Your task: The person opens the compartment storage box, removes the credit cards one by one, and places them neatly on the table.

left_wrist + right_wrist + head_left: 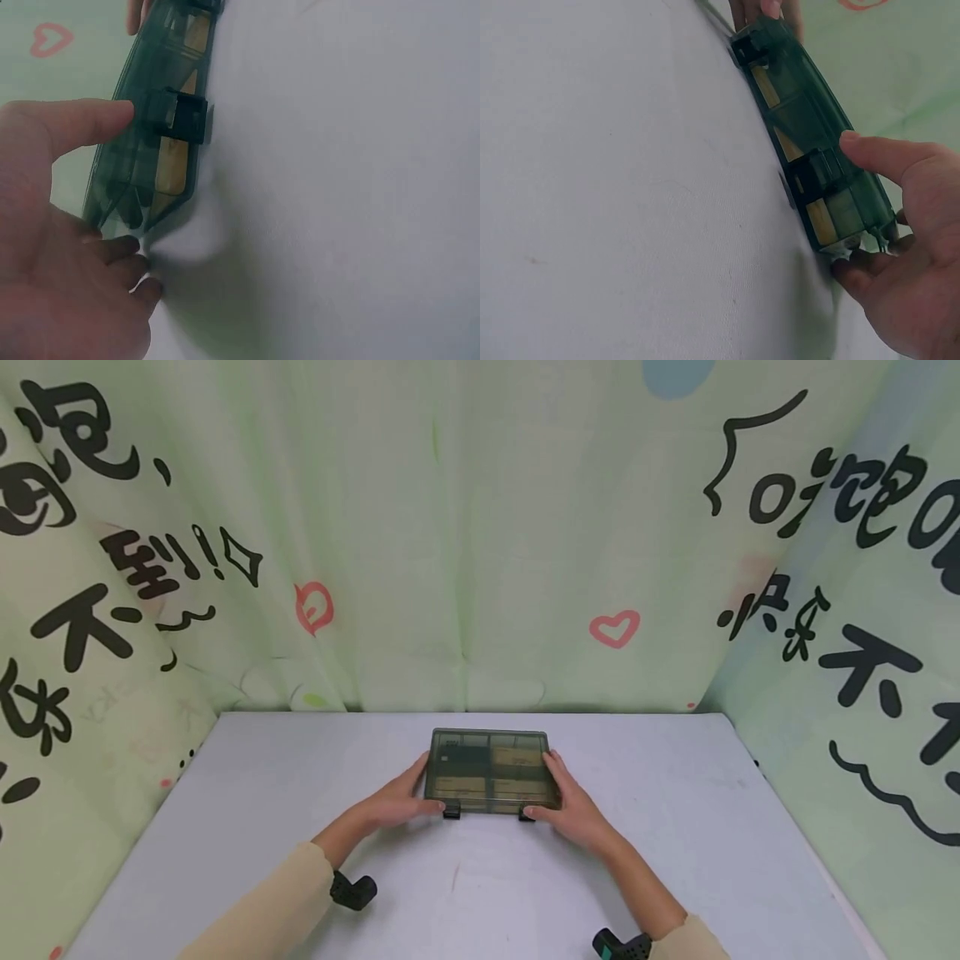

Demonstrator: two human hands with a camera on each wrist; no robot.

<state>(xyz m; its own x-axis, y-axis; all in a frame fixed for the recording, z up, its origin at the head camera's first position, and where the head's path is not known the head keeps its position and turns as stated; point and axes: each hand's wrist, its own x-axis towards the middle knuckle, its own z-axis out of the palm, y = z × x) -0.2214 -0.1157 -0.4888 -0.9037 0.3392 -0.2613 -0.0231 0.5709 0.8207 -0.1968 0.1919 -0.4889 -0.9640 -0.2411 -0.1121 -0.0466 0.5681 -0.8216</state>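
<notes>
A flat, smoky-green see-through compartment box point(491, 768) lies shut on the pale grey table point(675, 827), with tan pieces showing through its lid. My left hand point(397, 802) holds its left end, thumb reaching to the left black latch point(452, 811). In the left wrist view the thumb point(82, 124) touches the box point(142, 165) beside the latch point(184, 116), with the fingers curled at its corner. My right hand point(573, 806) holds the right end by the other latch point(527, 815). The right wrist view shows that thumb point(881, 154) on the lid point(810, 127) and the fingers curled under the corner.
A pale green curtain point(480, 527) printed with black characters, a red heart and doodles walls in the table at the back and both sides. Black wrist-camera mounts point(352, 891) point(622, 943) sit on my beige sleeves near the table's front edge.
</notes>
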